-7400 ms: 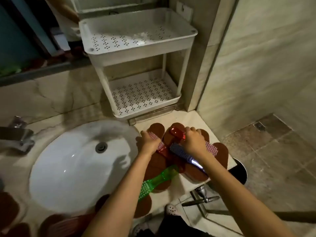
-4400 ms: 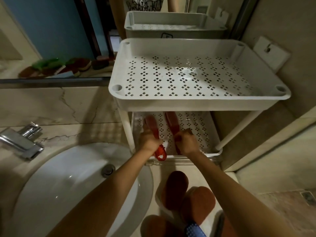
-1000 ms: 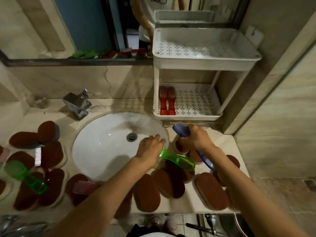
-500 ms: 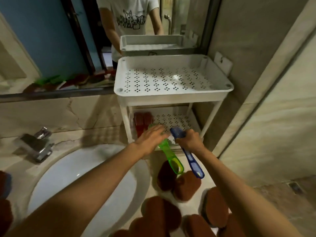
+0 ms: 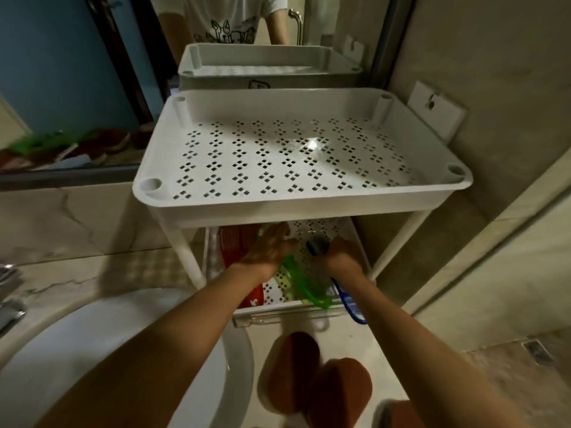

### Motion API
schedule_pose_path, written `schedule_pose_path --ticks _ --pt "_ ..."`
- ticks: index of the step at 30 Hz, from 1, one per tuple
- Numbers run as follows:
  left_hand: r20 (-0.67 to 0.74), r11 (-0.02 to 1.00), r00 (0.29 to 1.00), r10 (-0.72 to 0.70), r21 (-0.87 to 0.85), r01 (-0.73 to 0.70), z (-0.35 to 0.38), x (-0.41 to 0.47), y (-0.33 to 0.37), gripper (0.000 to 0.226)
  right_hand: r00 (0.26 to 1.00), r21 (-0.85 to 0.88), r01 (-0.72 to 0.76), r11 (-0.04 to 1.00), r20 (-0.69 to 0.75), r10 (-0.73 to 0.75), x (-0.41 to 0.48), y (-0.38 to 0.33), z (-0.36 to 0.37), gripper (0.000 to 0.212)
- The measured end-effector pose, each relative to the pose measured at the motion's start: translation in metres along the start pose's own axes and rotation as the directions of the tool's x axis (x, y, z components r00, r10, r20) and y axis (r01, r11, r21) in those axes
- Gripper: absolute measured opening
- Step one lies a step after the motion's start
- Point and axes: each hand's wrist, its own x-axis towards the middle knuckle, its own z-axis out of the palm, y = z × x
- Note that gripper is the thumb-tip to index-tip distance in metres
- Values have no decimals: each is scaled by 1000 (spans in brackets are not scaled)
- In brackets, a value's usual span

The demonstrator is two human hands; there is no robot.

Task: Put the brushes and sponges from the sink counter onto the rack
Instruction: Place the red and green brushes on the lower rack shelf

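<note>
- the white rack (image 5: 216, 208) stands on the table (image 5: 352, 335) to the right of the sink (image 5: 234, 381); its perforated top tray sits directly over both hands and hides the far part of the lower shelf (image 5: 327, 230).
- the left hand (image 5: 267, 251) reaches in under the top tray, its grip closed on the green brush (image 5: 304, 288); the brush lies on the lower shelf with its handle end at the near rim.
- the right hand (image 5: 340, 254) is beside it on the right, its grip closed on the blue brush (image 5: 347, 299); the dark head points far into the shelf and the blue handle sticks out past the near rim.
- two red brushes (image 5: 236, 245) lie on the left part of the lower shelf, just left of the left hand and partly covered by that wrist.
- brown sponges (image 5: 315, 378) remain on the table, near of the rack, two touching side by side and another cut off at the bottom edge.
- a white leg of the rack (image 5: 188, 261) stands just left of the left wrist.
- a mirror (image 5: 61, 72) behind shows the rack's reflection and a person's white shirt with a cartoon drawing; any writing there, or on the small mark on the reflected tray, is too small to read.
- a white wall hook plate (image 5: 435, 112) sits right of the rack.
</note>
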Motion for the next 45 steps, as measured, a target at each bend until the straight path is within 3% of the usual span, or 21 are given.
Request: schedule_pose_path --ticks 3,6,10,14,19,21,25,29,39,45 --pt "-6 992 998 -56 -112 55 6 9 0 52 1000 -1 -13 1000 -14 13 11 -7 2 38" --pt "-10 990 993 -114 86 114 4 16 -2 49 999 -14 -7 1000 -38 7 20 -9 3 40" --pt "22 980 992 -125 157 120 8 21 -5 51 998 -48 -5 999 -67 2 25 -7 4 36" --pt "-226 932 974 10 356 73 9 18 -7 82 1000 -45 14 999 -22 -15 24 -5 6 50" --pt "30 955 960 -277 117 272 17 -2 6 66 993 -4 95 995 76 -94 6 3 -3 72" --pt "23 971 972 -233 54 231 25 -11 16 64 990 -13 129 992 64 -128 -5 7 -5 68" --pt "52 988 989 -138 81 133 33 -12 28 59 992 -64 126 990 19 -125 -18 17 -3 51" --pt "102 981 982 -158 128 145 33 -10 22 53 990 -181 124 976 -39 -134 -17 20 0 38" --pt "174 964 951 -255 125 235 38 1 -3 46 984 -90 123 988 -116 -133 10 -1 32 28" --pt "111 952 949 -294 119 281 43 -4 -9 38 970 -121 181 976 -140 -197 9 13 36 31"
